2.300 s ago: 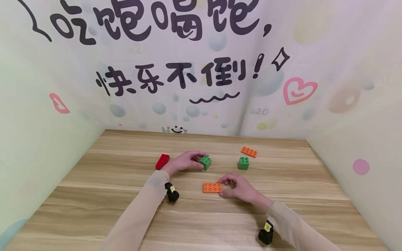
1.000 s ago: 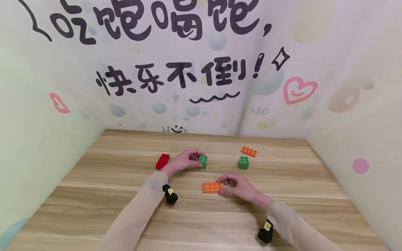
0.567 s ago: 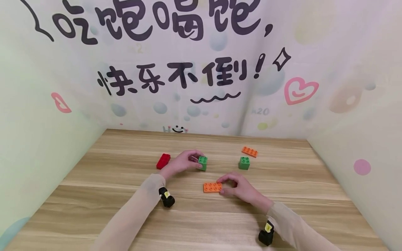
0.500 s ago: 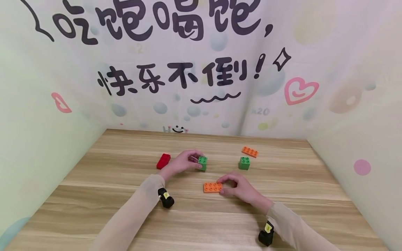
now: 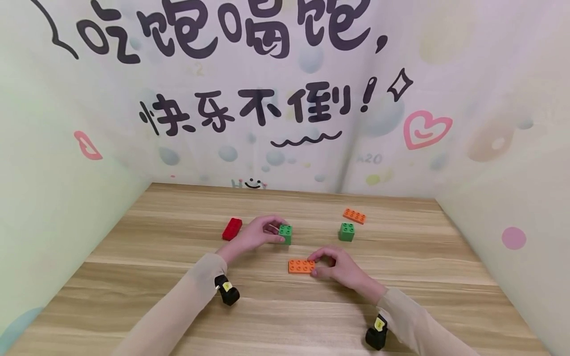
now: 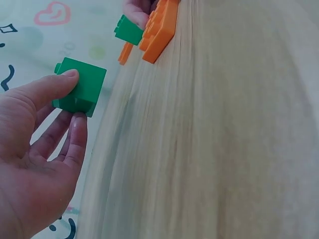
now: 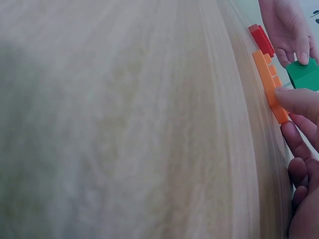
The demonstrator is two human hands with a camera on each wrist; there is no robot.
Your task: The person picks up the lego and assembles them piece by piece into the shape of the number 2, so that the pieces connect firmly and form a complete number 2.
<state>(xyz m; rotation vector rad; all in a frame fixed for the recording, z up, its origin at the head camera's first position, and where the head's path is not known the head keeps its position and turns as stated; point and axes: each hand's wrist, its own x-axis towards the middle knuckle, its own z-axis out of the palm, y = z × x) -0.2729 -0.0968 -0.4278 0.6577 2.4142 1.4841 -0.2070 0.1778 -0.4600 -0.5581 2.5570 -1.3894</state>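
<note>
My left hand [image 5: 258, 233] pinches a green toy building brick [image 5: 285, 234] between thumb and fingers; in the left wrist view this brick [image 6: 85, 85] has its studs turned to the left. Nearer the front, my right hand [image 5: 339, 267] pinches the right end of a flat orange brick [image 5: 301, 266], its eight-stud face up. In the right wrist view the thumb lies on one side of that orange brick [image 7: 269, 84] and fingers on the other. Whether the orange brick touches the table, I cannot tell.
On the wooden table [image 5: 178, 217] a red brick [image 5: 232, 229] lies left of my left hand. A second green brick [image 5: 347, 232] stands to the right, with another flat orange brick [image 5: 355, 215] behind it. A printed cloth [image 5: 249, 163] hangs along the back edge.
My left hand has come slightly left and toward the front with the green brick, which has turned a little. My right hand and its orange brick have stayed in place.
</note>
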